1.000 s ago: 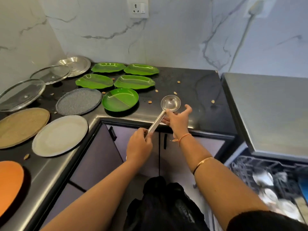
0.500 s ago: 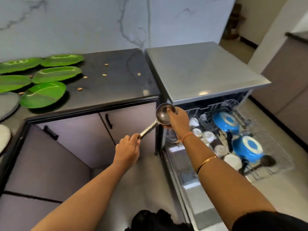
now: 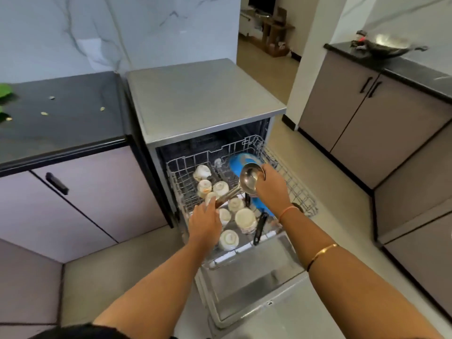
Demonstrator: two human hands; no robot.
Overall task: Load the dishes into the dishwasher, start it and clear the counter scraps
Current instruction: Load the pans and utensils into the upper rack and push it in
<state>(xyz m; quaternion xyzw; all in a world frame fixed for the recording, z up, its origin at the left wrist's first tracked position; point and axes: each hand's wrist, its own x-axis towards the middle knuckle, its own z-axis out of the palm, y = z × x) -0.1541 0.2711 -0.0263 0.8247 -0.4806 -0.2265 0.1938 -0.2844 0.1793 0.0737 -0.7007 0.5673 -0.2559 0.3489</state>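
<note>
Steel gleams at the centre of the frame: we hold a round-bowled stainless steel ladle (image 3: 250,179) over the pulled-out grey wire rack (image 3: 299,192) of the open silver dishwasher (image 3: 200,99). Our right hand (image 3: 272,188) curls round the ladle's bowl, fingers over its rim. Our left hand (image 3: 205,222) pinches the end of the handle. Below the ladle, upturned white ceramic cups (image 3: 244,217) fill the rack's left part, with blue dishes (image 3: 241,160) beside them. At the left of the frame, pale scraps (image 3: 102,108) lie scattered on the black stone counter (image 3: 63,128), near green plates (image 3: 4,90) at the edge.
</note>
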